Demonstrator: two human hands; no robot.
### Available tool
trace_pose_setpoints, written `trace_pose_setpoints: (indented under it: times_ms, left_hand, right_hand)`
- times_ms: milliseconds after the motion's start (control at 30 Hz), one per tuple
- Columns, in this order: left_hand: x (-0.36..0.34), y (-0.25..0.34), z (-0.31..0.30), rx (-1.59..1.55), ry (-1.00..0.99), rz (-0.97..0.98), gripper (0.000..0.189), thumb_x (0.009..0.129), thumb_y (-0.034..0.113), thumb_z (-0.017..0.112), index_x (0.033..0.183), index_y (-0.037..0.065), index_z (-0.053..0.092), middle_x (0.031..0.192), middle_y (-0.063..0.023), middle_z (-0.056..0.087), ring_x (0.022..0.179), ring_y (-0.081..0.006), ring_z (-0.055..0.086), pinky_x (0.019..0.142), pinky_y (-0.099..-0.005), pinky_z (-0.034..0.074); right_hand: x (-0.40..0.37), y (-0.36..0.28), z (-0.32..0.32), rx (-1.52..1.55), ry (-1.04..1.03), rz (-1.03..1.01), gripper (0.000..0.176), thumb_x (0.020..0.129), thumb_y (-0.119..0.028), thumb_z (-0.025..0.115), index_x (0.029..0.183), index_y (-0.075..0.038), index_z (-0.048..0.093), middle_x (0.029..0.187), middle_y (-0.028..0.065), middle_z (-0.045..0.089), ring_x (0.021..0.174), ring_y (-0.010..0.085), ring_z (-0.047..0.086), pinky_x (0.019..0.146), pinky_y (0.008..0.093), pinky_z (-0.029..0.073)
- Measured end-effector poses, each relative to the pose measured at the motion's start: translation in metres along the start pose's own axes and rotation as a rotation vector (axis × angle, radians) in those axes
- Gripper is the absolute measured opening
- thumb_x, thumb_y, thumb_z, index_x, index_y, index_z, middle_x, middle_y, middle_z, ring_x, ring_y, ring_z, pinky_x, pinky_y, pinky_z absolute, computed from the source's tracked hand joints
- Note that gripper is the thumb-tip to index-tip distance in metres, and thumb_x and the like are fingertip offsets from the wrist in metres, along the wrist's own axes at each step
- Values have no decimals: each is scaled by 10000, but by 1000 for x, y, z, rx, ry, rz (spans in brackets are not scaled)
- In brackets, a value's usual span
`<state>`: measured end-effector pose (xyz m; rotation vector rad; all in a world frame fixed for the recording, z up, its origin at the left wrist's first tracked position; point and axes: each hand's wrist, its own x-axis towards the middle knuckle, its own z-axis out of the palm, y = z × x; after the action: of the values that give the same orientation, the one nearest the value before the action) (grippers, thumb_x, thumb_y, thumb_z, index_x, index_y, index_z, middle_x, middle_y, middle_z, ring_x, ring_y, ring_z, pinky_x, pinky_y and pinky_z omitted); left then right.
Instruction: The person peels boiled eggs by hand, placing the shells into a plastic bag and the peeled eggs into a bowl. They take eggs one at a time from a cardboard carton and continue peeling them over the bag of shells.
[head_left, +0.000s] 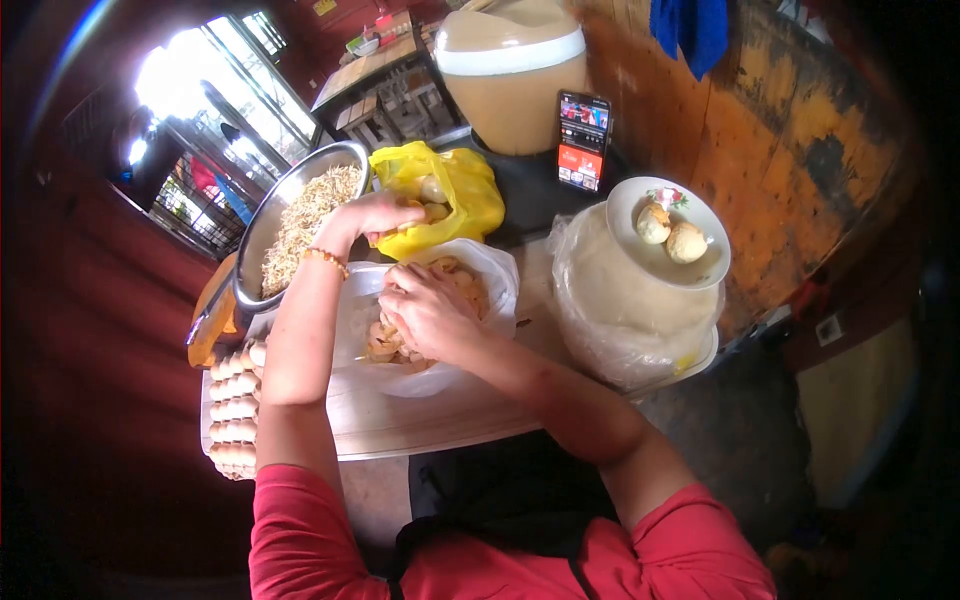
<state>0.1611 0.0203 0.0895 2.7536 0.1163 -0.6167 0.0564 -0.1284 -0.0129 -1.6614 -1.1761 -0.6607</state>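
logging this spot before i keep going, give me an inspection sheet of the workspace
surface: pale tabletop, bare along its near edge
job's things: yellow plastic bag of rounded pale pieces; white plastic bag of pale brown, shell-like pieces
clutter: stacked brown eggs; silver metal bowl of thin pale strands; white plate with two browned round items; black phone, screen lit
grippers: bare left hand at the yellow bag's opening, bare right hand in the white bag; grasps unclear
cables: nothing seen
surroundings: orange-brown wooden wall, hanging blue cloth
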Motion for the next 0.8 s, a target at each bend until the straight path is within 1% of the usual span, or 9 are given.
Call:
trace_pose_setpoints:
  times_ms: [67,167,233,333,400,467,567,700,800]
  left_hand:
    - [8,4,-12,-17,-14,24,392,795,476,613,812,85,640,595,-10,536,432,-90,440,392,-235,353]
    - [29,0,-15,-77,45,67,370,809,381,657,1020,77,644,707,-32,621,533,-137,566,499,-260,469]
    - [56,-17,-4,87,192,566,442,768,294,708,1118,42,609,824,-89,672,703,-194,639,675,-303,516]
    - [51,-4,0,102,378,342,532,720,344,721,1149,47,614,944,-204,679,926,-299,650,829,-335,489]
    - [55,-1,-11,38,392,244,524,721,288,726,1178,67,594,1076,-208,645,989,-301,633,828,-347,502]
    - [65,-13,-22,239,811,120,498,745,243,704,1205,100,576,1249,-218,547,1135,-313,558,899,-374,483]
    - [64,-32,-24,517,984,51,487,772,217,675,1239,149,559,1329,-190,466,1207,-325,491,973,-415,441]
    - [74,-52,-27,580,776,-107,354,804,237,642,1157,204,640,1376,-112,445,1276,-305,422,1023,-450,390]
    - [91,-60,-53,276,787,2,281,825,259,639,1088,163,665,1053,-141,663,975,-319,636,848,-441,502]
  right_hand:
    - [2,2,-2,26,22,17,60,752,-50,618,808,-50,598,993,89,527,970,268,527,839,393,428]
    - [1,5,1,25,22,31,61,752,-40,615,811,-48,600,987,91,526,956,270,532,828,390,438]
    - [1,4,1,26,18,26,64,751,-39,615,812,-46,600,984,93,526,954,272,533,828,393,440]
    - [1,4,2,15,8,23,72,746,-37,617,816,-43,601,987,97,528,949,274,533,828,394,443]
    - [1,5,0,5,0,31,77,743,-37,618,818,-41,601,993,99,531,948,275,533,828,393,445]
    - [5,3,-7,-63,84,128,83,742,-53,623,821,-36,608,1014,103,538,956,278,528,824,403,437]
    - [12,4,-21,-169,83,174,110,741,-97,636,830,-36,616,1033,116,541,961,286,522,815,406,424]
    - [9,11,-21,-251,50,189,149,742,-141,643,849,-39,623,1045,137,533,966,297,513,808,406,411]
    - [7,11,-25,-312,-44,213,177,747,-172,647,870,-48,626,1077,159,523,962,306,509,806,414,407]
